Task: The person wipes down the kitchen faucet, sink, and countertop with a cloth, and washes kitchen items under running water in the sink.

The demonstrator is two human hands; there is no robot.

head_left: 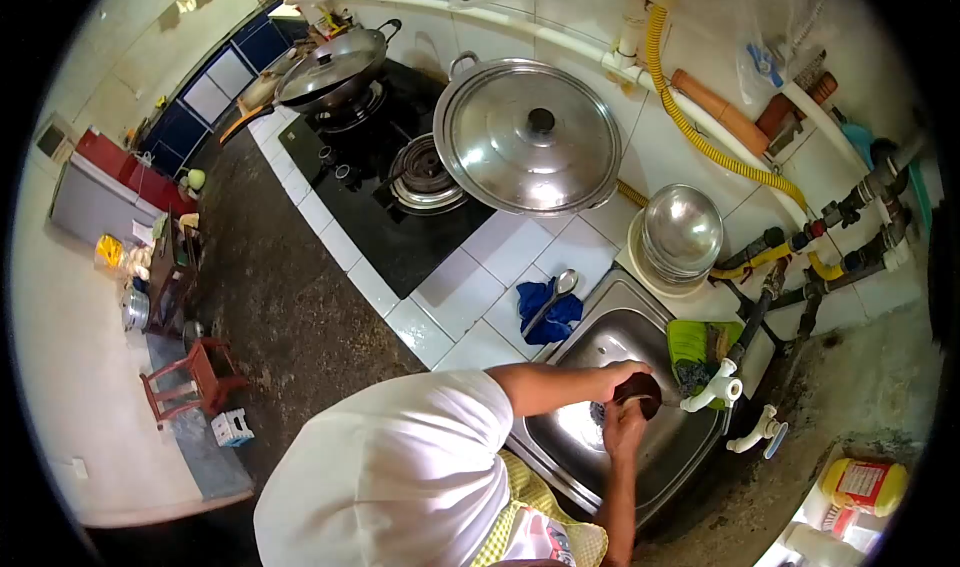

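Over the stainless steel sink (563, 433), both of my hands hold a small dark-brown bowl (648, 395), tilted so that part of its round rim shows. My left hand (624, 371) grips it at the top edge, fingers curled. From below, my right hand (625, 425) closes around its near side; the fingertips are partly hidden. A white tap (714, 389) is just to the right of the bowl. Beside it at the sink's corner lies a green sponge packet or cloth (690, 343).
A metal spoon (565, 284) rests on a blue cloth (548, 315) on the tiled counter. Stacked metal bowls (684, 229) stand behind the sink. A large lidded pot (527, 157) and a lidded wok (332, 67) are by the black gas stove (400, 257). Pipes (850, 207) line the wall.
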